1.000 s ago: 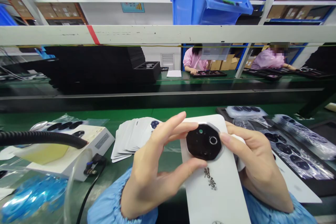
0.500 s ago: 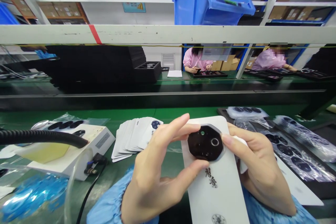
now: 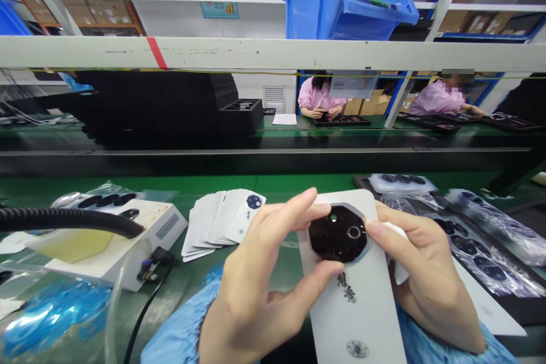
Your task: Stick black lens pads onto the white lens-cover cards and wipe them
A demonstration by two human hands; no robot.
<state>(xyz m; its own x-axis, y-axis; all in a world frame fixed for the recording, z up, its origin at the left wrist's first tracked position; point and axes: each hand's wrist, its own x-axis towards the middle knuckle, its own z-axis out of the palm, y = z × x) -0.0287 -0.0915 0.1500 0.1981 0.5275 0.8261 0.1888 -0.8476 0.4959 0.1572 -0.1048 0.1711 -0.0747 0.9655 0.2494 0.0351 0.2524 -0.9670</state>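
I hold a white phone back cover upright over the green bench, in front of my chest. A black octagonal camera plate sits near its top. My left hand pinches that plate, forefinger on its upper left edge and thumb at its lower edge. My right hand grips the cover from the right side, forefinger touching the plate's right edge. Both wrists wear blue sleeves.
A fanned stack of white cards lies left of the cover. A white box with black pieces and a black corrugated hose are further left. Bagged black lens parts on a black tray lie right. Two people in pink work across the conveyor.
The cover and both hands have shifted slightly right and down in view; the cover is tilted a little more. The grip is unchanged.
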